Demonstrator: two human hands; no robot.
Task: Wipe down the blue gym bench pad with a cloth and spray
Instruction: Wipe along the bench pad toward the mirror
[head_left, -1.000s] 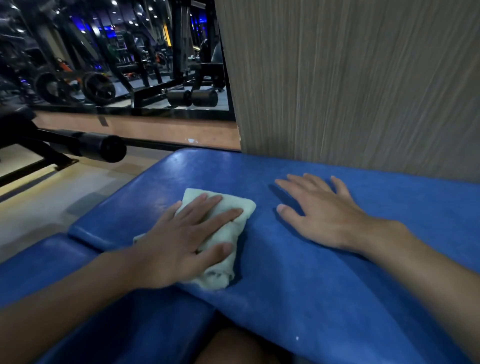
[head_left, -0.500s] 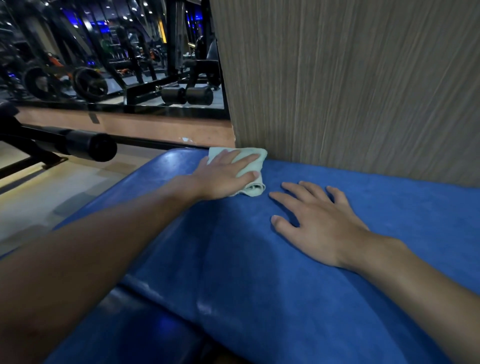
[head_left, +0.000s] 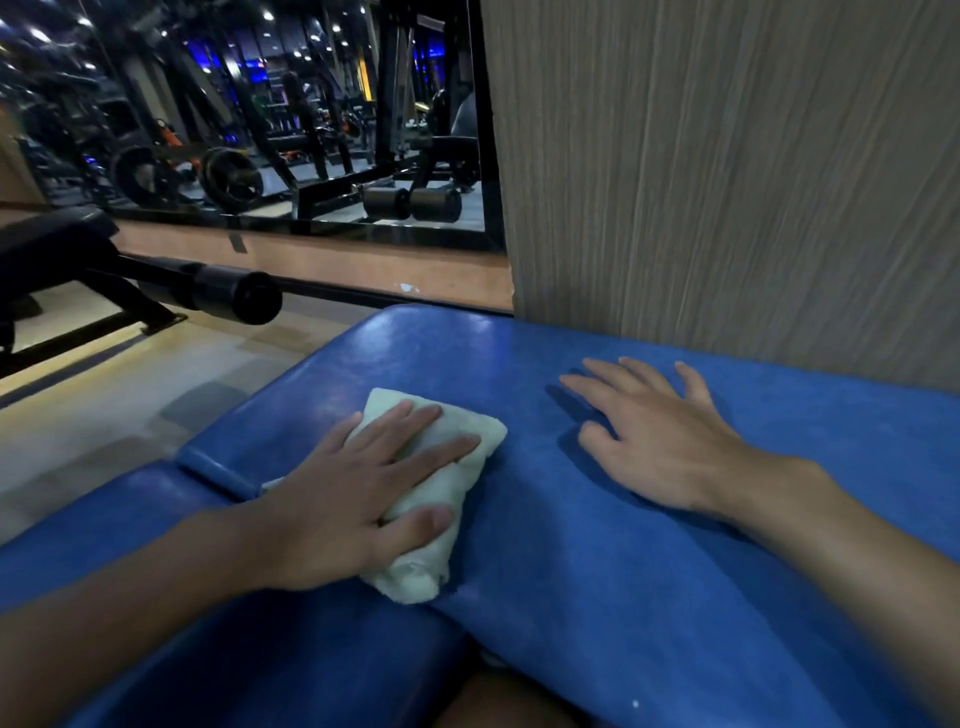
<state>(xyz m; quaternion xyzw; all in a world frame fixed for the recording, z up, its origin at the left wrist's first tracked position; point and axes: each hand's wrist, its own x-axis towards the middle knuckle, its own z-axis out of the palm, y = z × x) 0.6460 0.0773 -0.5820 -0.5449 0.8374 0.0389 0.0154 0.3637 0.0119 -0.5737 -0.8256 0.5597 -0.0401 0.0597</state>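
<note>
Pressing the folded cloth (head_left: 441, 486) flat against the blue bench pad (head_left: 597, 571), you are working with your left hand (head_left: 358, 499) spread on top of it. The fingers are lying straight, not curled round the fabric. The cloth is sitting on the near left part of the pad, close to the left edge and to the seam with the lower pad (head_left: 260, 665). Your right hand (head_left: 670, 452) is resting palm-down on bare pad near the wall panel (head_left: 727, 182), fingers apart and holding nothing. No spray bottle is showing.

Caution: since you are only pressing, a fast stroke is likely to unfold the cloth or slide it from under your palm. A stroke running left is liable to carry it off the edge. The patch under your right hand is probably going unwiped.
</note>
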